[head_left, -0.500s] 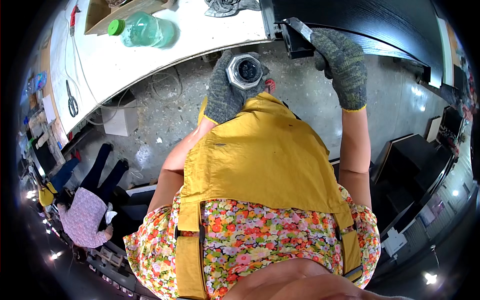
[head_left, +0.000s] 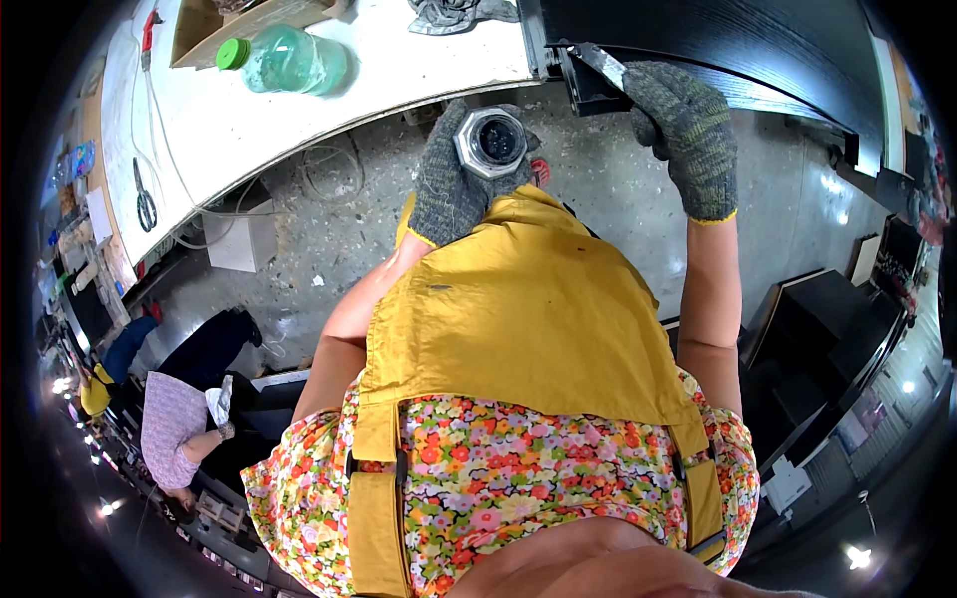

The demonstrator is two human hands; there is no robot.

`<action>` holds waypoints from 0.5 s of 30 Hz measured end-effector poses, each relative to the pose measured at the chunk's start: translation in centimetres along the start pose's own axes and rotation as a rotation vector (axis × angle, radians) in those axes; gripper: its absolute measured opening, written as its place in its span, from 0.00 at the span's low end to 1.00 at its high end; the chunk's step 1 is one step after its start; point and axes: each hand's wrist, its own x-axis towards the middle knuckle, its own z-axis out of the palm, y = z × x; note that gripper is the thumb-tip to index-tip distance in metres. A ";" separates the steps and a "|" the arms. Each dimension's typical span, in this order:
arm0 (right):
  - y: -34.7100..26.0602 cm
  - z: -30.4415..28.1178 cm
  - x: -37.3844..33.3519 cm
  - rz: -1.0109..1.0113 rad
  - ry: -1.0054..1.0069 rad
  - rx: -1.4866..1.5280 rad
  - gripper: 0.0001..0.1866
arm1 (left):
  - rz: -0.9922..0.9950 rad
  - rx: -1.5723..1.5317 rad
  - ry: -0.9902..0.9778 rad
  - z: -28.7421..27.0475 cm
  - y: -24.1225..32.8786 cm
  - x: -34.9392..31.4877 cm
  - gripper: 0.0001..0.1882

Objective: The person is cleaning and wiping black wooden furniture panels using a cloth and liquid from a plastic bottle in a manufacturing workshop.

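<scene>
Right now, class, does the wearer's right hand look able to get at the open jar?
Probably yes, at least with the flat tool it grips: no obstacle shows between the right hand and the open jar, which the left hand holds mouth up.

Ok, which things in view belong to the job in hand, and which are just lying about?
In hand or being worked at:
- octagonal jar, in the gloved left hand
- flat-bladed tool, in the gloved right hand
- black panel, beside the tool

Apparently just lying about:
- green bottle
- scissors
- grey cloth
</scene>
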 end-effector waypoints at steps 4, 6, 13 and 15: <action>-0.1 0.4 0.0 0.146 0.016 0.199 0.14 | -0.012 -0.013 -0.020 0.0 0.5 0.1 0.26; 0.2 0.7 0.0 0.034 0.049 0.110 0.14 | 0.024 0.127 -0.013 0.0 0.6 0.0 0.25; 0.8 0.7 -0.1 0.063 0.062 0.113 0.16 | -0.141 -0.475 -0.029 0.5 2.1 0.5 0.19; 0.9 0.9 0.2 0.029 0.088 0.106 0.14 | -0.240 -0.672 -0.009 0.5 2.9 0.5 0.19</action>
